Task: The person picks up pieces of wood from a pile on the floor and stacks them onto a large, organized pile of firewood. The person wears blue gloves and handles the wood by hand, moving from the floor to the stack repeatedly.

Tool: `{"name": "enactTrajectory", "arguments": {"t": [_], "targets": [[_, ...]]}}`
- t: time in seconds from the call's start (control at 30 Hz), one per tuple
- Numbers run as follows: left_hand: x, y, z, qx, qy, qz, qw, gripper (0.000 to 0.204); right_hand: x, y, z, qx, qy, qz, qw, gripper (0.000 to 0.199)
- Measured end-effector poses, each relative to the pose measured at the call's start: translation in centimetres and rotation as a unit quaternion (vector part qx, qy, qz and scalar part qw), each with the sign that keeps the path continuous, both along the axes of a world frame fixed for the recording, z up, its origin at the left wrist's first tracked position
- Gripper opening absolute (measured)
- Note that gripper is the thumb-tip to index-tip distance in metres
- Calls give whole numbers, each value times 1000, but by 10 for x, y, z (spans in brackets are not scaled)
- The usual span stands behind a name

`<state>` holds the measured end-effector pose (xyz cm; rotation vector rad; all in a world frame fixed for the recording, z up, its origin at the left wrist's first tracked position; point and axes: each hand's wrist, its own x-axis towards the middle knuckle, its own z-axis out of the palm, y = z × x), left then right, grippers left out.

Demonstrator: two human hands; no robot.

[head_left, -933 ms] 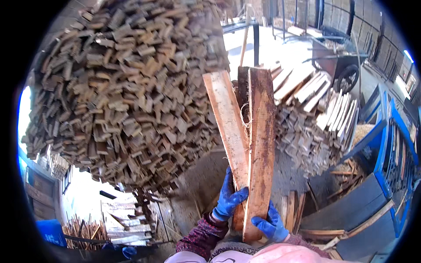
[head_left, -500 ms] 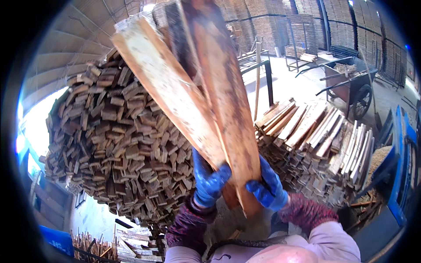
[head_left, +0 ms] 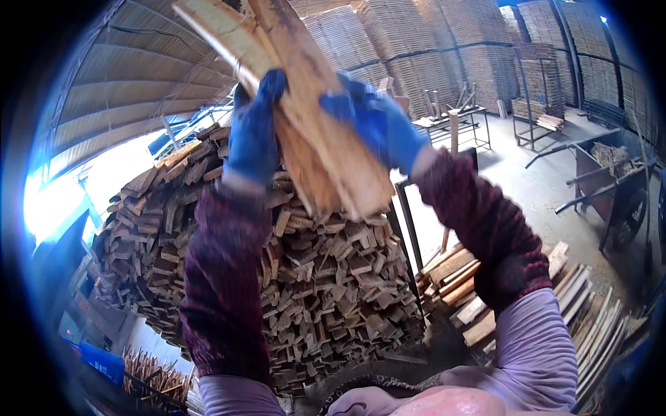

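Overhead, left hand (head_left: 253, 128) and right hand (head_left: 378, 121), fingers clamped round two planks (head_left: 312, 104); one stacked woodpile (head_left: 305, 291) behind.

planks (head_left: 316, 118) sitting raised between left hand (head_left: 251, 132) and right hand (head_left: 378, 121) | stacked wood pile (head_left: 305, 291) lying behind and below | loose boards (head_left: 485, 305) lying right of pile | wheelbarrow (head_left: 610, 180) standing far right

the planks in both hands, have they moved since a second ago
Yes. The planks have gone up: earlier their lower ends sat below the big stack of cut wood, now the left hand and right hand hold them above its top.
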<state>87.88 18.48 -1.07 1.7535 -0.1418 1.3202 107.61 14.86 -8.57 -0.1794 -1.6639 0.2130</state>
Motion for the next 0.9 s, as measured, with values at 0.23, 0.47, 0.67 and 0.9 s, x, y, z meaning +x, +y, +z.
{"name": "enactTrajectory", "arguments": {"t": [0.23, 0.47, 0.67, 0.9], "targets": [[88, 217, 164, 130, 173, 354, 910, 44, 117, 138, 170, -141, -218, -349, 900, 37], [134, 158, 42, 401, 541, 595, 439, 99, 201, 273, 75, -31, -440, -481, 758, 40], [126, 161, 46, 401, 516, 568, 500, 87, 196, 276, 30, -231, -128, -297, 918, 36], [113, 187, 41, 495, 335, 470, 649, 76, 133, 232, 30, 87, 222, -71, 969, 36]]}}
